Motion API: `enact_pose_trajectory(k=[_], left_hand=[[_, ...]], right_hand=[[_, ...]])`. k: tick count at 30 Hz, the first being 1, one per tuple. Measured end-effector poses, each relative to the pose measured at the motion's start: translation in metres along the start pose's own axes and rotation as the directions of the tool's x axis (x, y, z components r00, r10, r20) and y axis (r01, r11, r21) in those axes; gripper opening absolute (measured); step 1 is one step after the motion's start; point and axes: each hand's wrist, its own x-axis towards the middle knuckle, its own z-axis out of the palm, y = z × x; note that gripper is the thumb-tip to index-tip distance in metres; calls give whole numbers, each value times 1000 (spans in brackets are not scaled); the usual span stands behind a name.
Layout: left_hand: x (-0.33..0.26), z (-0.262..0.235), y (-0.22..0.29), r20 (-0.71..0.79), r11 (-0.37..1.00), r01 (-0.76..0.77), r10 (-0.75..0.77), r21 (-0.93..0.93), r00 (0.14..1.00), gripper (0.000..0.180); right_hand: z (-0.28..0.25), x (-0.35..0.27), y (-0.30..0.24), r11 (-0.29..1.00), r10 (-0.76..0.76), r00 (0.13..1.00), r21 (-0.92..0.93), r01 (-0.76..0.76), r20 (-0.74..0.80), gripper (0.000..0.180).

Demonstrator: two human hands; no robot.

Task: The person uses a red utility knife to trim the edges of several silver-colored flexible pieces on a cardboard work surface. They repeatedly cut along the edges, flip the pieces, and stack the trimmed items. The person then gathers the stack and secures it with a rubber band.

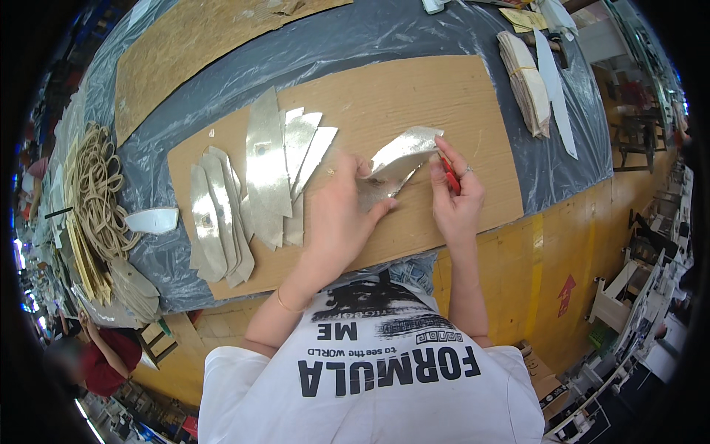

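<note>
left hand [344,201]: fingers clamped on a shiny silver curved piece [403,152], over right half of tan cardboard sheet [473,96] | right hand [460,196]: fingers round small red tool [449,176], maybe snips, tip's kinda hidden

Pieces [266,170] on cardboard [473,96], cords [96,185] farther left

Wht tee [347,414], loose short sleeves [229,381], same col. Blk print [388,370] on front: big block letters, smaller lettering nr the hem, smudgy brush-type patches, tiny maze-like motif [439,337]. Thin gold-col. bangle [288,305] on L wrist; slim ring [467,170] on R hand [460,201]. Forearms [466,288] bare.
</note>
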Motion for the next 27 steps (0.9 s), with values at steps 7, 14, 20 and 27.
enact_pose_trajectory(k=[7,14,20,27], left_hand=[[-9,-9,-11,-107,931,-126,95,-344,990,30],[-20,-101,-33,-250,897,57,-183,-439,951,35],[-27,-63,-34,-265,960,-196,246,202,932,51],[-22,18,-15,-29,950,-246,256,194,966,38]], right_hand=[[-1,3,-4,930,-46,976,-348,121,214,27],[-7,6,-8,964,243,942,-166,-208,232,34],[-16,-12,-14,954,81,978,-300,-19,193,38],[-22,-29,-14,925,-20,985,-371,82,169,37]])
